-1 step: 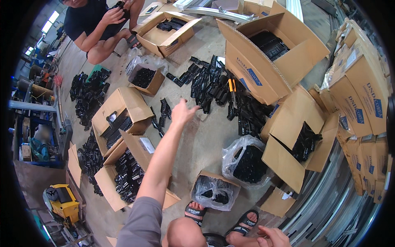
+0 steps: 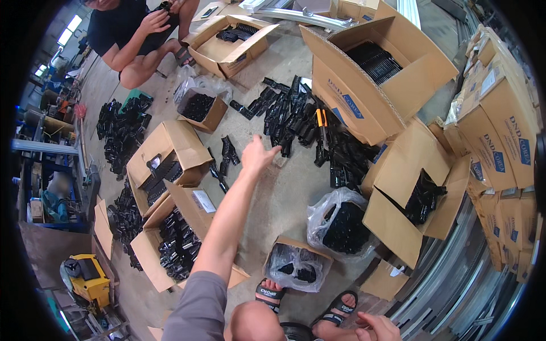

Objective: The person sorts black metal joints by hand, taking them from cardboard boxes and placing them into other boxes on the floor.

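My left arm stretches out over the concrete floor, and my left hand (image 2: 259, 157) is open with nothing in it, its thumb and fingers apart. The thumb tip comes close to the near edge of a heap of shiny black plastic parts (image 2: 293, 122); I cannot tell whether it touches. A few loose black parts (image 2: 228, 153) lie left of that hand. Down at the lower right edge, my right hand (image 2: 376, 328) rests by my knee, loosely bent with fingers apart and holding nothing I can see. An orange-handled tool (image 2: 322, 118) lies on the heap.
Cardboard boxes with black parts stand around: a tall open box (image 2: 355, 108), another at right (image 2: 392, 213), two at left (image 2: 170, 133). Bagged black pieces (image 2: 347, 227) and a bag-lined box (image 2: 296, 273) sit by my feet. A person (image 2: 133, 40) squats at the far left.
My left hand has shifted slightly to the right, toward the heap of black parts. Nothing else has visibly moved.
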`<state>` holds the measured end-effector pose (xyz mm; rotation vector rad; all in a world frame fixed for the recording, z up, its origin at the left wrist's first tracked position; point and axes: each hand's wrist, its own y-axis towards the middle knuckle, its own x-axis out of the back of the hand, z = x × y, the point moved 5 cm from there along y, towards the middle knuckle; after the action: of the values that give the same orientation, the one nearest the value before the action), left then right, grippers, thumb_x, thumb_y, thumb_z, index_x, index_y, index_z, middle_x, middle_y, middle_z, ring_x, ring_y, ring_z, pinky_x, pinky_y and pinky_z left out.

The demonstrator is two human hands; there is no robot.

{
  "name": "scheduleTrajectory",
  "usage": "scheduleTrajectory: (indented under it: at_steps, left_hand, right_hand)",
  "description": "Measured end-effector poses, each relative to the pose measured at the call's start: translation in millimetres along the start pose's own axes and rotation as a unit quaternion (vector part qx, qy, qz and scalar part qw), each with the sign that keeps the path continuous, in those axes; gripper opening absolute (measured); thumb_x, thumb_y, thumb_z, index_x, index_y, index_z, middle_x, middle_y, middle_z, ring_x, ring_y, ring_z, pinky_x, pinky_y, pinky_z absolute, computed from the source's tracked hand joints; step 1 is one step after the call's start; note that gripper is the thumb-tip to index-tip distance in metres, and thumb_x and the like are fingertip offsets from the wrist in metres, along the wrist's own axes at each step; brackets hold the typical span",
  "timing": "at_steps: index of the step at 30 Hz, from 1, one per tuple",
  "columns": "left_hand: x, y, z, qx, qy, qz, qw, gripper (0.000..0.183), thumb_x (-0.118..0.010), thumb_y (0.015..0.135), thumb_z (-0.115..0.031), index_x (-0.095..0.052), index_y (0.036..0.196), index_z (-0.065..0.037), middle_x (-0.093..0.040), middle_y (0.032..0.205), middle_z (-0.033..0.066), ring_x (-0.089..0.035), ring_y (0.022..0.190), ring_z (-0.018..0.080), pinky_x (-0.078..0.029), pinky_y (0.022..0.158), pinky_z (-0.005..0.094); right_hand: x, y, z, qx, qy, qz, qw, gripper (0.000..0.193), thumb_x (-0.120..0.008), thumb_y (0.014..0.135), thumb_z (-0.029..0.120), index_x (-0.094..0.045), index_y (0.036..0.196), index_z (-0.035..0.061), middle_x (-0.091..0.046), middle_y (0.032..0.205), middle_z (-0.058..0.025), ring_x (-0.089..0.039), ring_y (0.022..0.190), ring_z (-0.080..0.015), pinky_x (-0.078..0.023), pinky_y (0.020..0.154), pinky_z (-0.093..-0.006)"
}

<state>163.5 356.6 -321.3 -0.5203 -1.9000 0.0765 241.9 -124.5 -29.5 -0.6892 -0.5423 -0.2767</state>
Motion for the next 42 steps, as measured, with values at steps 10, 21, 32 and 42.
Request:
scheduleTrajectory:
  at_steps: [10,21,32,42]
  left_hand:
    - [-67.7,49.7,-35.8,-0.027,0.108,-0.101,0.989,0.134,-0.084,0.063,-0.063,-0.011,0.157,-0.001,-0.033,0.149,0.0323,-0.033,0.14,0.0436,-0.035,0.112,0.0498]
    - [-78.8,36.3,-19.8,-0.114,0.147,-0.193,0.963,0.088,-0.081,0.074,-0.037,-0.038,0.142,-0.002,-0.051,0.111,0.0183,-0.053,0.105,0.034,-0.046,0.086,0.0423]
    - [-87.5,-53.8,24.5,-0.133,0.139,-0.123,0.974,0.09,-0.082,0.076,-0.031,-0.034,0.149,-0.005,-0.048,0.13,0.0221,-0.049,0.115,0.0366,-0.043,0.097,0.0472]
    - [-72.0,-154.5,55.3,-0.076,0.043,-0.146,0.985,0.082,-0.082,0.076,-0.041,-0.047,0.143,-0.008,-0.051,0.132,0.0202,-0.049,0.121,0.0358,-0.042,0.096,0.0473]
  right_hand:
    - [-1.5,27.0,-25.8,0.033,-0.007,0.053,0.998,0.041,-0.07,0.088,0.008,-0.06,0.127,0.0021,-0.067,0.102,-0.0178,-0.066,0.092,-0.032,-0.054,0.081,-0.0379]
    - [-2.0,29.5,-17.5,0.034,-0.011,0.053,0.998,0.042,-0.069,0.087,0.007,-0.06,0.128,0.0042,-0.067,0.102,-0.0163,-0.066,0.094,-0.0317,-0.053,0.084,-0.038]
    - [1.2,-2.0,8.3,0.044,-0.032,0.035,0.998,0.038,-0.065,0.093,0.018,-0.061,0.129,0.0084,-0.067,0.11,-0.0119,-0.066,0.1,-0.0286,-0.053,0.085,-0.0355]
    - [-6.4,-34.3,34.3,0.056,-0.059,0.016,0.997,0.039,-0.068,0.089,0.013,-0.062,0.128,0.0123,-0.068,0.112,-0.0077,-0.067,0.1,-0.0247,-0.053,0.083,-0.0335]
